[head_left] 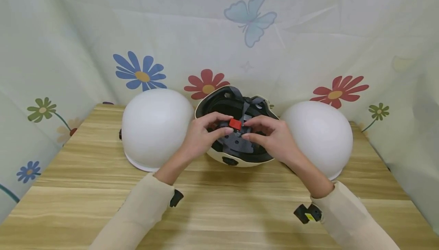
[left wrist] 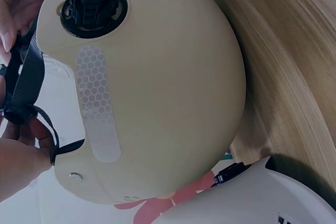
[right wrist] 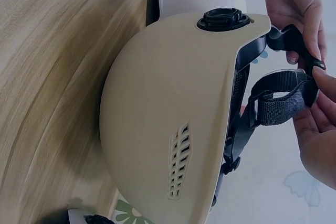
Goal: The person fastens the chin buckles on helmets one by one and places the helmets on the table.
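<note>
A cream helmet [head_left: 252, 163] lies upside down on the table, its black padded inside facing up. Above its opening, my left hand [head_left: 200, 135] pinches a red buckle piece [head_left: 235, 124] between thumb and fingers. Close on the other side, my right hand [head_left: 274, 137] pinches the black chin strap end by the buckle. In the right wrist view the dark webbing strap [right wrist: 278, 100] loops from the helmet's rim up to both hands. A black round dial [left wrist: 94, 10] and a honeycomb reflective strip [left wrist: 97, 100] show on the shell in the left wrist view.
A white helmet [head_left: 157, 128] sits dome-up to the left of the cream one, and another white helmet [head_left: 319, 137] to the right. All three stand on a wood-grain table [head_left: 219, 212]. Behind hangs a flower-print curtain [head_left: 192, 32].
</note>
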